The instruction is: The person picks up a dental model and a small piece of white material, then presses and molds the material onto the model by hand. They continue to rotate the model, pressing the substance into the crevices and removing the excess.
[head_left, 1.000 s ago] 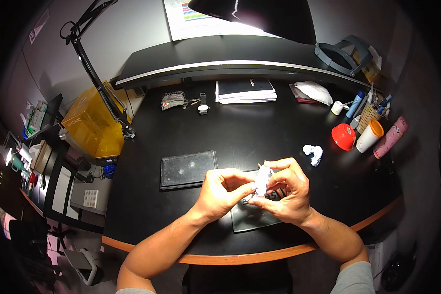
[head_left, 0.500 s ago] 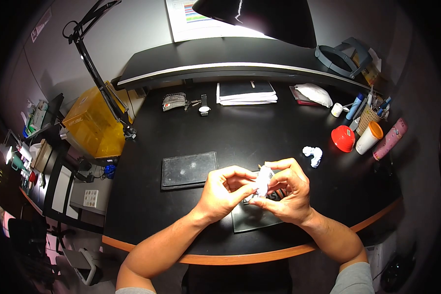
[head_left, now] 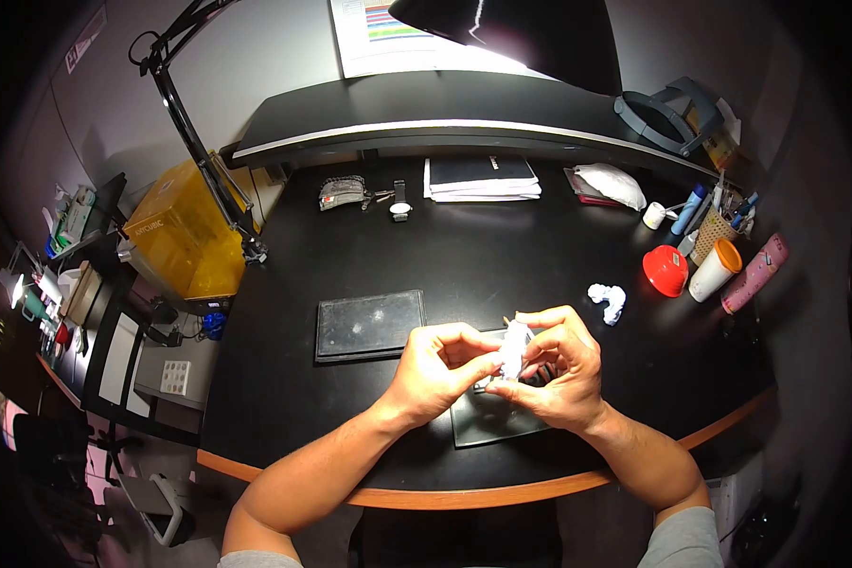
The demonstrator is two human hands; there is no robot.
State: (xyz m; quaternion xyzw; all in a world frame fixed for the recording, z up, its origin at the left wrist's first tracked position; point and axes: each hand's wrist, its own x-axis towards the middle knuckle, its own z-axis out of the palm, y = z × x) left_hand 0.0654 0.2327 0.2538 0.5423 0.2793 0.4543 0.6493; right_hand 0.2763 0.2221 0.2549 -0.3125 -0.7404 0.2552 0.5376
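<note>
A small white piece (head_left: 513, 348) is pinched between my two hands, above a dark mat (head_left: 488, 426) near the front of the desk. My left hand (head_left: 442, 371) has its thumb and forefinger closed on the piece's left side. Fingers and thumb of my right hand (head_left: 560, 371) hold its right side, top and bottom. My fingers cover part of the piece, so its exact shape is unclear. To the right lies a white curved, arch-shaped piece (head_left: 608, 303). A dark flat slab (head_left: 369, 326) rests left of my hands.
A red bowl (head_left: 665, 272), an orange-lidded cup (head_left: 716, 270), a pink bottle (head_left: 755, 274) and a pen holder (head_left: 713, 235) stand at right. Papers (head_left: 481, 180) and a watch (head_left: 400, 206) lie at the back. A black lamp (head_left: 530, 38) hangs overhead.
The view has shifted slightly, so the desk objects appear a little farther right. Both hands keep hold of the white piece, which appears turned slightly.
</note>
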